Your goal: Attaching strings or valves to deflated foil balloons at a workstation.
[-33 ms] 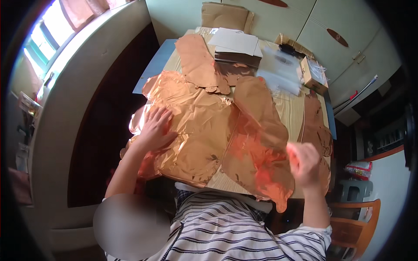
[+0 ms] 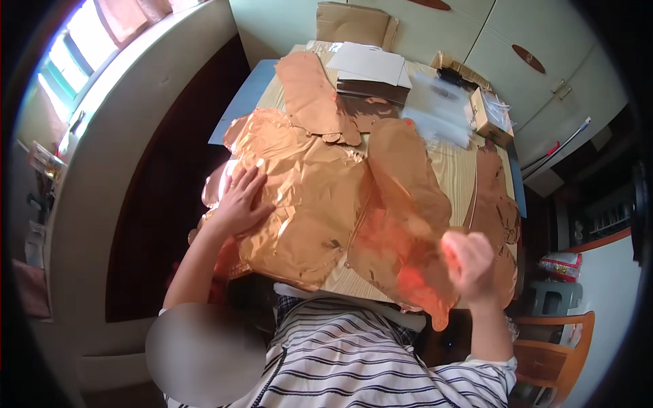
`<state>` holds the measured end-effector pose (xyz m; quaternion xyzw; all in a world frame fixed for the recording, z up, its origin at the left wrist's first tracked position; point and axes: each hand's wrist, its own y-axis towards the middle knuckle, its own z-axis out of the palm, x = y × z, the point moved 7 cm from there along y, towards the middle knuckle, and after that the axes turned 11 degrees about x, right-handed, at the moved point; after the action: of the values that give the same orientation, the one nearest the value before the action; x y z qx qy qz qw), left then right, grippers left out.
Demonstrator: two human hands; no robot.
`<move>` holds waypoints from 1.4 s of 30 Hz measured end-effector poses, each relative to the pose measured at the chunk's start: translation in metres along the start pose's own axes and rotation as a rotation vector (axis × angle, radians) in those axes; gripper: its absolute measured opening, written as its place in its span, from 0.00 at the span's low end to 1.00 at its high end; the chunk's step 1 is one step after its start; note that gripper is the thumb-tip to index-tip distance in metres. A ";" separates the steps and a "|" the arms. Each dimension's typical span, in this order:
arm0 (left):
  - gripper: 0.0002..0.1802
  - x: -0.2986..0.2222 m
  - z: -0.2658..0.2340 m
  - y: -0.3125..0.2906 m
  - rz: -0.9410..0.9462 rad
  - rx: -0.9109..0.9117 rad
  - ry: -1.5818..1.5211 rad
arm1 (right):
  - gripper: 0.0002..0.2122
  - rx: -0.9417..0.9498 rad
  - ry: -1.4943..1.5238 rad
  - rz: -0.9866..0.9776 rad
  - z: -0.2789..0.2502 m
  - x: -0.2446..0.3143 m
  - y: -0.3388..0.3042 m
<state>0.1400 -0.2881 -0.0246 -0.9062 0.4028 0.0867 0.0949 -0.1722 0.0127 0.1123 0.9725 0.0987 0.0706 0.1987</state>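
A wide, wrinkled copper-coloured foil piece (image 2: 299,183), shaped like an uninflated balloon, covers the table's left and middle. My left hand (image 2: 241,202) lies on its left part, fingers spread. To the right is a long foil piece (image 2: 401,197) with a rounded outline; its lower end hangs over the near table edge. My right hand (image 2: 468,262) is raised by that piece's right side, fingers curled closed and slightly blurred. Whatever it may be gripping is hidden. Another narrow foil piece (image 2: 493,217) lies at the far right.
Behind the large piece lie another long foil piece (image 2: 309,95) and a stack of white cards (image 2: 371,64). Clear plastic sleeves (image 2: 439,109) and a small cardboard box (image 2: 491,117) are at the back right. A wooden chair (image 2: 558,350) stands at the lower right.
My right hand has shifted slightly left and down. The reflections on the long foil piece beside it look different. My left hand has stayed in nearly the same place.
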 end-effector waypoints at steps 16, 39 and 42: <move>0.37 0.009 -0.039 0.117 -0.029 -0.211 0.112 | 0.15 0.079 0.028 -0.008 0.058 0.043 -0.053; 0.05 -0.042 -0.052 0.155 0.285 -0.556 0.344 | 0.13 0.120 -0.132 0.128 0.075 0.049 -0.052; 0.10 -0.091 -0.039 0.115 0.387 -0.351 -0.049 | 0.14 0.124 -0.126 0.093 0.079 0.044 -0.052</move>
<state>-0.0028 -0.3087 0.0221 -0.8125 0.5450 0.1938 -0.0725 -0.1237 0.0399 0.0234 0.9890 0.0450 0.0120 0.1402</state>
